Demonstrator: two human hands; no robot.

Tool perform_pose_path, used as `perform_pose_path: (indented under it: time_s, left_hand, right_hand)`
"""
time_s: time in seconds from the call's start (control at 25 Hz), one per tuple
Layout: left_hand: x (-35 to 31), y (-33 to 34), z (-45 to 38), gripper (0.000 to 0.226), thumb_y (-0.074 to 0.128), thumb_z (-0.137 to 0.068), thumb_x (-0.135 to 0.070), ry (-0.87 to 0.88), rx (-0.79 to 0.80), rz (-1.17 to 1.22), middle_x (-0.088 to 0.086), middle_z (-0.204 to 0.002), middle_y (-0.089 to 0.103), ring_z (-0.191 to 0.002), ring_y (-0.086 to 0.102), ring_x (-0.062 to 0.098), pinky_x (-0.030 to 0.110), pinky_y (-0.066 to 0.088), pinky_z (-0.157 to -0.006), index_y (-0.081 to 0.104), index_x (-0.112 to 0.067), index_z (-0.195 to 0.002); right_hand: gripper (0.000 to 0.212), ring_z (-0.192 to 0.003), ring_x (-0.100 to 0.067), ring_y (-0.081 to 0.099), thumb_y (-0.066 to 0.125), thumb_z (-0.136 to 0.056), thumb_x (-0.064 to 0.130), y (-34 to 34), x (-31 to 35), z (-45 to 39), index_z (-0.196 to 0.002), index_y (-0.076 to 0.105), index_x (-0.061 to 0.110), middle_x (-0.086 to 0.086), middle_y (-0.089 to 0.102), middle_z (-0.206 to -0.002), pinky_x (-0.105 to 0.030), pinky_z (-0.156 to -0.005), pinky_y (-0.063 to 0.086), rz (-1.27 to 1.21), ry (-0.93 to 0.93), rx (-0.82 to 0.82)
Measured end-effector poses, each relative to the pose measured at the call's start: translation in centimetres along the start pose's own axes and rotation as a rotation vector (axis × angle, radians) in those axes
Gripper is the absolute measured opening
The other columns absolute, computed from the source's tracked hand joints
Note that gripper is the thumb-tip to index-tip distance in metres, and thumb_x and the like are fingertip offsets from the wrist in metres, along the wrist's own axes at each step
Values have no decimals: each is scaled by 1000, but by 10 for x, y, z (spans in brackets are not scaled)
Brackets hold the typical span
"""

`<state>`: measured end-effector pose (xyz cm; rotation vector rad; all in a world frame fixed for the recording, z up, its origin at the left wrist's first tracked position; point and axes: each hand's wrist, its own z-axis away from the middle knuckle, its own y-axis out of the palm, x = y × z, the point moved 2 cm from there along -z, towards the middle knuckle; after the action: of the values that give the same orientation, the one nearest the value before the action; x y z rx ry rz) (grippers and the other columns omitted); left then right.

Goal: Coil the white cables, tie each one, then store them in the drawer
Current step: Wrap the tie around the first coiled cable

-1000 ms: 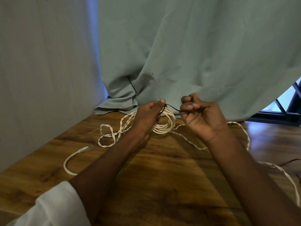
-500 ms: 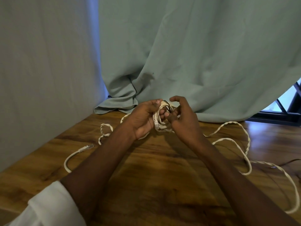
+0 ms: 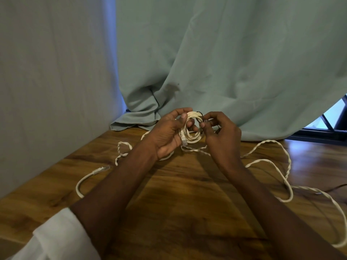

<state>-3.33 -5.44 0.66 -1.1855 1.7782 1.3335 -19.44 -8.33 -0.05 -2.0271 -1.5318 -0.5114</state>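
Note:
A small coil of white cable [image 3: 193, 135] is lifted just above the wooden table [image 3: 178, 199], with my left hand [image 3: 169, 132] gripping its left side and a plug end hanging near my palm. My right hand [image 3: 219, 134] pinches a thin black tie [image 3: 200, 113] that runs over the coil's top right. A second white cable [image 3: 270, 162], twisted and uncoiled, snakes over the table to the right. Another loose stretch of white cable with a plug [image 3: 99, 170] lies at the left. No drawer is in view.
A pale green curtain [image 3: 225, 62] hangs right behind the table and bunches on its far edge. A grey wall [image 3: 52, 81] borders the table's left side. A dark window frame [image 3: 326, 128] shows at the right. A thin dark wire [image 3: 336, 187] lies at the right edge.
My right hand came in from pulling the black tie rightwards and now works it against the coil. The coil was lifted and tightened, and the loose twisted cable shifted on the table.

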Motion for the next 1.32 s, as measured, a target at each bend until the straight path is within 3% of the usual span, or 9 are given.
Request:
perform_pose_path:
  time_s: [0.16, 0.36, 0.56, 0.72, 0.84, 0.92, 1.04, 1.2, 1.32]
  left_hand:
    - [5, 7, 1, 28, 45, -112, -17, 20, -32, -83, 11, -72, 58, -68, 58, 25, 36, 59, -65, 54, -3, -134]
    - [11, 4, -4, 28, 49, -111, -30, 146, -149, -277, -2, -61, 48, -58, 47, 14, 30, 43, -59, 58, -6, -122]
    - [13, 10, -2, 24, 55, -108, -36, 277, -218, -367, -2, -59, 50, -55, 52, 15, 33, 47, -61, 54, -13, -103]
    - [14, 13, -1, 22, 54, -109, -35, 201, -242, -275, 1, -63, 57, -57, 58, 13, 30, 53, -61, 58, -13, -110]
    - [9, 14, -1, 21, 49, -111, -28, 91, -198, -111, 3, -68, 53, -55, 55, 9, 27, 51, -56, 55, -9, -119]
    - [4, 10, -1, 21, 47, -112, -26, 71, -118, -81, 3, -65, 46, -53, 49, 12, 26, 47, -50, 53, -7, -117]
    - [-1, 8, 2, 25, 43, -113, -25, 74, -42, -112, 3, -63, 44, -55, 49, 17, 27, 46, -50, 56, -6, -103]
    - [-1, 9, 3, 23, 44, -112, -19, 58, 1, -105, 8, -69, 55, -63, 56, 23, 33, 52, -57, 52, -5, -128]
    - [1, 12, 5, 33, 42, -113, -16, 61, 10, -115, 16, -79, 62, -70, 63, 28, 36, 58, -64, 50, 3, -138]
  right_hand:
    - [17, -82, -8, 69, 75, -93, 15, 1, 0, 0, -107, 79, 23, 9, 76, -94, -19, -65, 48, -112, 37, 40]
    - [15, -79, -10, 68, 74, -95, 13, 0, 4, -1, -107, 80, 20, 9, 76, -92, -23, -66, 53, -217, 54, 46]
    - [9, -67, 2, 61, 77, -94, 16, 5, 7, 7, -103, 78, 15, 11, 74, -87, -14, -62, 44, -191, 45, -53]
    - [15, -75, -1, 66, 76, -93, 13, 6, 10, 9, -106, 78, 19, 8, 76, -93, -15, -67, 48, -132, -70, 8]
    - [43, -83, -5, 63, 78, -92, 24, 3, 9, 3, -132, 63, 25, 8, 66, -100, -27, -71, 54, -53, -142, 146]
    - [79, -94, -5, 58, 87, -82, 34, -1, 6, -4, -150, 45, 32, 8, 56, -110, -20, -82, 52, 21, -133, 334]
    - [104, -102, -7, 51, 95, -69, 41, -3, 2, -8, -156, 39, 30, 5, 43, -121, -23, -89, 50, 193, -204, 511]
    - [99, -96, -12, 49, 93, -70, 43, 0, 1, -5, -153, 44, 22, 4, 38, -117, -18, -73, 41, 319, -307, 376]
    - [83, -95, -14, 52, 89, -72, 39, -3, 3, -6, -145, 52, 21, 1, 42, -114, -17, -73, 45, 289, -276, 286]
